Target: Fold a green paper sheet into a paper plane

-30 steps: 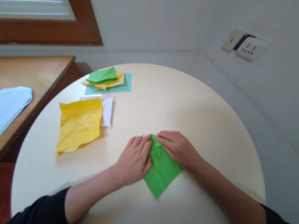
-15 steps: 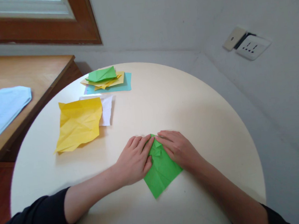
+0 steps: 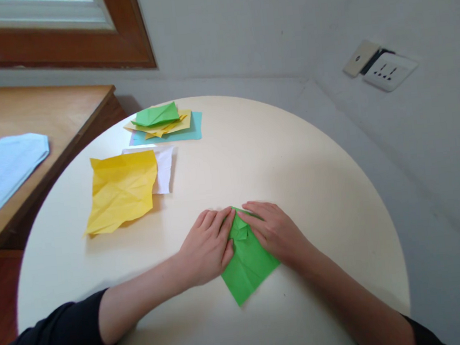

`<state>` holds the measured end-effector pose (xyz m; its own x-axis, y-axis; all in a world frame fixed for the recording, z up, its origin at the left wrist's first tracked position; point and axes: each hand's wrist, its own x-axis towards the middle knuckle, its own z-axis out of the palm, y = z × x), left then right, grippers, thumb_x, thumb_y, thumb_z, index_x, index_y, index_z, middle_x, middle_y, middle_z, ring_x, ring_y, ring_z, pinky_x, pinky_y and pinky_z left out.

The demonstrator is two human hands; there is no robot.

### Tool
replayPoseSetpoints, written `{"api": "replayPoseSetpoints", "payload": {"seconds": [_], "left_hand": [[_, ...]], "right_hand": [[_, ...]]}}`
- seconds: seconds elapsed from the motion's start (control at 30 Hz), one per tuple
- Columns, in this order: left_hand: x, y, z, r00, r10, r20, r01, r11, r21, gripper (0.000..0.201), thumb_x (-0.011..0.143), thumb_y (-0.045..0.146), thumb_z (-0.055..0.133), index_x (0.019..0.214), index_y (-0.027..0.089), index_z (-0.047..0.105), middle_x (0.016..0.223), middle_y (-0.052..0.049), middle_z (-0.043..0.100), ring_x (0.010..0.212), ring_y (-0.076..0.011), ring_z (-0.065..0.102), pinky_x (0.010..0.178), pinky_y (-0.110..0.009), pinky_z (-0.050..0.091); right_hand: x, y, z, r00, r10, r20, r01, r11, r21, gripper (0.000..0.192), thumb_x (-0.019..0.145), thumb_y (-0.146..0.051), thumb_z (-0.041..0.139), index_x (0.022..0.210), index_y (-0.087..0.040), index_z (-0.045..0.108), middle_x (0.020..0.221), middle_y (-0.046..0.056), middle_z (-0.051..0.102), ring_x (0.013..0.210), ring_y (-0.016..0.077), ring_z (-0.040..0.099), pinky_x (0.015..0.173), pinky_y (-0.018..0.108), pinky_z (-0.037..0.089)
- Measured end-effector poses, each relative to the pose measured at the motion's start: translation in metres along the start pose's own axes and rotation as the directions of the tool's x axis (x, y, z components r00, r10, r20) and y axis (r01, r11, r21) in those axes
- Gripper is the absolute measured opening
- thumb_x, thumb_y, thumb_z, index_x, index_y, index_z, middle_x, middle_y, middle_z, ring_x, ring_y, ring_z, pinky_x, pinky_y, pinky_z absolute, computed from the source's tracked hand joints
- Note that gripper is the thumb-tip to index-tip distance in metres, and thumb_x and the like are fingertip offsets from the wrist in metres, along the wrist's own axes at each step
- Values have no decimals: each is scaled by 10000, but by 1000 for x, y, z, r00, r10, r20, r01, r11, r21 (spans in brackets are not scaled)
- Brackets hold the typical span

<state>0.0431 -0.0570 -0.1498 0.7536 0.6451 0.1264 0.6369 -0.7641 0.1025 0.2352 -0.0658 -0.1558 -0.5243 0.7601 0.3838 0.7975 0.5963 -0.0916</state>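
A green sheet of origami paper [image 3: 247, 268] lies on the round table, turned so that one corner points toward me. Near its far corner a small folded flap [image 3: 241, 230] with several creases shows. My left hand [image 3: 209, 245] is closed on the paper's left edge, fingertips at the far corner and thumb lower down on the sheet. From the other side my right hand [image 3: 276, 227] presses the right edge, its index fingertip resting beside the flap. Both palms cover parts of the paper's side edges.
Left of my hands a creased yellow sheet [image 3: 121, 191] overlaps a white sheet [image 3: 165, 170] on the white round table [image 3: 293, 150]. Farther back sits a pile with folded green paper [image 3: 155, 115] on top. A wooden desk [image 3: 36, 104] with a pale blue item [image 3: 10, 172] adjoins.
My right fingertips have shifted slightly near the far corner, and the small flap's outline looks a little different. My left hand stays almost in place.
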Motion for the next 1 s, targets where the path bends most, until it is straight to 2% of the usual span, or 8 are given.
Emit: {"api": "replayPoseSetpoints", "payload": {"seconds": [0.13,0.37,0.8,1.0], "left_hand": [[0,1,-1,999,14,-35,-14,1000,-3,468,868,265,372,1268,23,402,1256,-182,476,1073,-279,450,945,-425,348],[-1,3,0,996,38,-77,-39,999,-4,293,857,212,380,1055,54,525,1217,-184,510,1067,-274,475,934,-422,382],[-2,5,2,996,12,-89,-9,999,34,319,850,217,380,1081,43,515,1179,-194,508,1057,-283,486,915,-414,406],[-2,3,3,995,23,-95,-25,1000,-12,304,849,208,389,1086,59,508,1173,-193,518,1067,-275,481,925,-428,395]], "right_hand": [[-1,-1,1,1000,-7,-17,6,1000,-5,268,831,-99,466,1022,-145,648,1035,117,662,987,230,592,853,379,492],[-2,-2,2,1000,-15,-22,14,1000,-25,293,840,-88,433,1019,-162,653,1039,112,666,1000,227,592,865,386,486],[-4,-1,2,999,-39,-4,38,998,-48,335,846,-77,407,1063,-172,644,1087,110,658,1043,219,584,889,382,469],[-5,-1,3,999,-31,-8,31,1000,-5,333,840,-76,426,1076,-179,637,1090,120,653,1059,223,574,890,389,459]]}}
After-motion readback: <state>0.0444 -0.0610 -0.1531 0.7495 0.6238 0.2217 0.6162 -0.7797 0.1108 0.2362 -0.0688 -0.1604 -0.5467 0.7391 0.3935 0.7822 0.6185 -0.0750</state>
